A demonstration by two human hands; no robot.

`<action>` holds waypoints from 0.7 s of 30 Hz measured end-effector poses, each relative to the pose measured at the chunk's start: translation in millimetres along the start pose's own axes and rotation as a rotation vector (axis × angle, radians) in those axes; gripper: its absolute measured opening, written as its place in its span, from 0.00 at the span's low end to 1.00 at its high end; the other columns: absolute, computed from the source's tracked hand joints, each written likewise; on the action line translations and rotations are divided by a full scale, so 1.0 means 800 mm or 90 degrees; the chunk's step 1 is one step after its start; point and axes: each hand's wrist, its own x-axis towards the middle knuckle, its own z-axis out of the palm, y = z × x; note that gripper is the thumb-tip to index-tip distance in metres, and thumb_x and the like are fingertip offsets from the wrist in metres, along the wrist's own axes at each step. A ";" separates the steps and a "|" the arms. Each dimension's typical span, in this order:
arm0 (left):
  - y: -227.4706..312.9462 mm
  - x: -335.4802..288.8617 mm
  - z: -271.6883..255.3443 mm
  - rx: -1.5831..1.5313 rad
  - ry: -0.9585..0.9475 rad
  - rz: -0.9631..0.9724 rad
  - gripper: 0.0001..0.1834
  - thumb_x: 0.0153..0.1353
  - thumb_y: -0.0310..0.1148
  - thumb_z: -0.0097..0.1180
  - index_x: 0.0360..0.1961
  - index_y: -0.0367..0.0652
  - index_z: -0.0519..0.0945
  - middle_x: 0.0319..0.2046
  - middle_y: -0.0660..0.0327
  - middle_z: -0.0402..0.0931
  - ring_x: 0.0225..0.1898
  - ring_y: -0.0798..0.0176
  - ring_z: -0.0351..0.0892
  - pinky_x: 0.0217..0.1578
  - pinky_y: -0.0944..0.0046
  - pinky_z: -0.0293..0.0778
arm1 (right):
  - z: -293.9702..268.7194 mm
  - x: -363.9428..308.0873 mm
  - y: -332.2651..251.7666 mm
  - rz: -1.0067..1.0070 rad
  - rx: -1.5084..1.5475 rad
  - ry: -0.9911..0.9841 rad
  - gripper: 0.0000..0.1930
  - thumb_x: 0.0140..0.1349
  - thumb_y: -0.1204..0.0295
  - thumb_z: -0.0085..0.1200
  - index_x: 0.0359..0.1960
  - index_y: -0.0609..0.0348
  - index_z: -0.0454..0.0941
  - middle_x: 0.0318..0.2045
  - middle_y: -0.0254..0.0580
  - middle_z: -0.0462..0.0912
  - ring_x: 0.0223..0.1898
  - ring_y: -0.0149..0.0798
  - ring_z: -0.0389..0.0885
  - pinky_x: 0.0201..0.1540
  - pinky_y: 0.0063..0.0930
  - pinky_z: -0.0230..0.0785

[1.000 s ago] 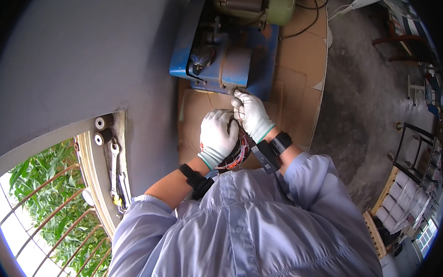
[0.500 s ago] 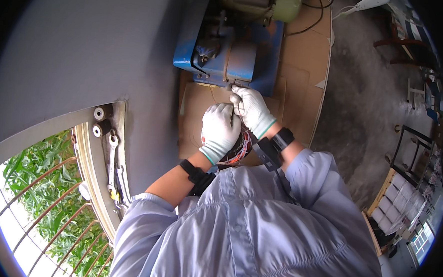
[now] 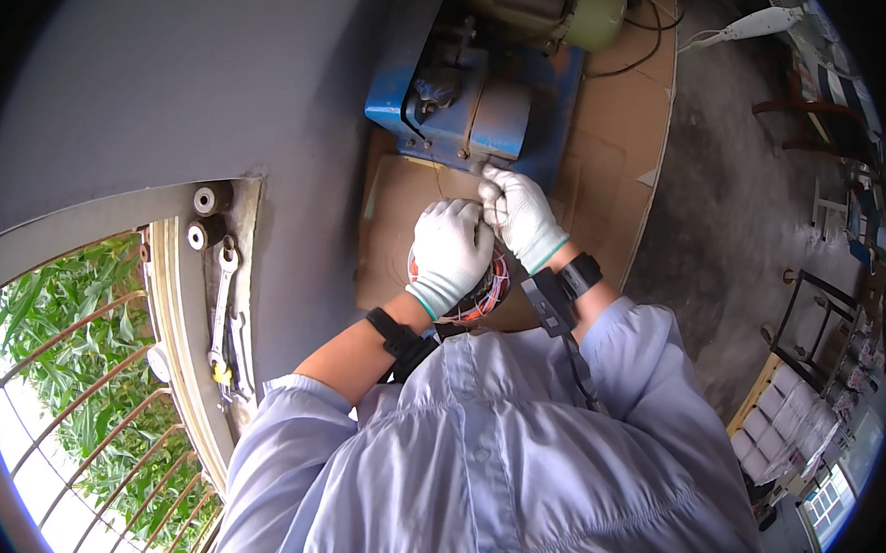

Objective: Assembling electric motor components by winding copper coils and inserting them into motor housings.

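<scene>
A round wire-wound motor stator, with orange, red and white wires around its rim, sits close to my body. My left hand, in a white glove, lies over its top with curled fingers and hides much of it. Just beyond, my gloved right hand has its fingers pinched at the front edge of a blue machine. A thin wire seems to run from the stator up to those fingers; its end is hidden. The thumb and fingertips of the right glove look dirty grey.
A green motor stands behind the blue machine, with black cables beside it. Brown cardboard covers the work surface. On the left, spools and a wrench lie on a window ledge by a barred window. A trolley stands on the right.
The whole view has shifted slightly, so the machine sits a little further right. Both hands keep nearly the same places, and more of the stator's coloured wires shows beneath my left hand.
</scene>
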 end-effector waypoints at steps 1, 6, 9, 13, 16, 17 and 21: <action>-0.001 -0.001 0.000 0.000 0.000 -0.002 0.07 0.53 0.29 0.55 0.27 0.36 0.79 0.29 0.49 0.80 0.34 0.44 0.78 0.41 0.49 0.73 | 0.008 -0.009 0.001 0.006 -0.031 -0.006 0.08 0.73 0.68 0.48 0.42 0.58 0.77 0.17 0.27 0.69 0.11 0.21 0.58 0.14 0.16 0.51; -0.002 -0.001 0.002 0.029 -0.004 -0.012 0.07 0.52 0.31 0.56 0.25 0.38 0.79 0.27 0.50 0.79 0.33 0.46 0.78 0.39 0.50 0.73 | 0.003 0.007 0.004 0.006 -0.006 0.014 0.07 0.73 0.68 0.49 0.40 0.56 0.77 0.18 0.26 0.69 0.12 0.21 0.59 0.14 0.17 0.52; -0.002 0.000 0.000 0.016 -0.002 -0.006 0.07 0.52 0.29 0.55 0.27 0.36 0.79 0.29 0.48 0.80 0.34 0.44 0.78 0.40 0.48 0.73 | -0.002 0.011 0.005 0.007 0.008 0.000 0.07 0.73 0.67 0.50 0.37 0.54 0.75 0.18 0.26 0.69 0.12 0.21 0.59 0.14 0.18 0.52; 0.003 0.006 0.005 0.018 -0.017 -0.027 0.06 0.52 0.29 0.55 0.27 0.37 0.80 0.29 0.49 0.80 0.33 0.44 0.79 0.39 0.48 0.74 | -0.030 0.036 0.002 -0.029 0.053 0.014 0.07 0.72 0.67 0.50 0.35 0.52 0.74 0.17 0.27 0.70 0.11 0.23 0.59 0.15 0.20 0.53; -0.002 0.004 0.002 0.018 -0.015 -0.022 0.07 0.52 0.29 0.55 0.27 0.37 0.81 0.29 0.49 0.80 0.34 0.44 0.79 0.40 0.48 0.74 | -0.006 0.012 0.004 -0.009 0.014 -0.005 0.07 0.73 0.66 0.49 0.37 0.53 0.75 0.17 0.27 0.70 0.11 0.23 0.58 0.15 0.19 0.53; -0.004 0.002 0.002 0.018 -0.014 -0.020 0.07 0.52 0.29 0.55 0.27 0.37 0.81 0.29 0.49 0.80 0.34 0.44 0.79 0.40 0.48 0.74 | 0.000 0.003 0.003 0.015 0.000 -0.017 0.07 0.73 0.66 0.49 0.38 0.54 0.76 0.17 0.27 0.69 0.11 0.23 0.58 0.15 0.19 0.53; 0.001 0.006 0.004 0.029 -0.002 -0.013 0.07 0.51 0.29 0.54 0.27 0.37 0.82 0.29 0.50 0.81 0.34 0.44 0.80 0.41 0.48 0.74 | -0.003 0.015 0.004 -0.020 0.007 0.032 0.06 0.72 0.68 0.50 0.38 0.53 0.76 0.18 0.27 0.71 0.11 0.23 0.59 0.15 0.19 0.54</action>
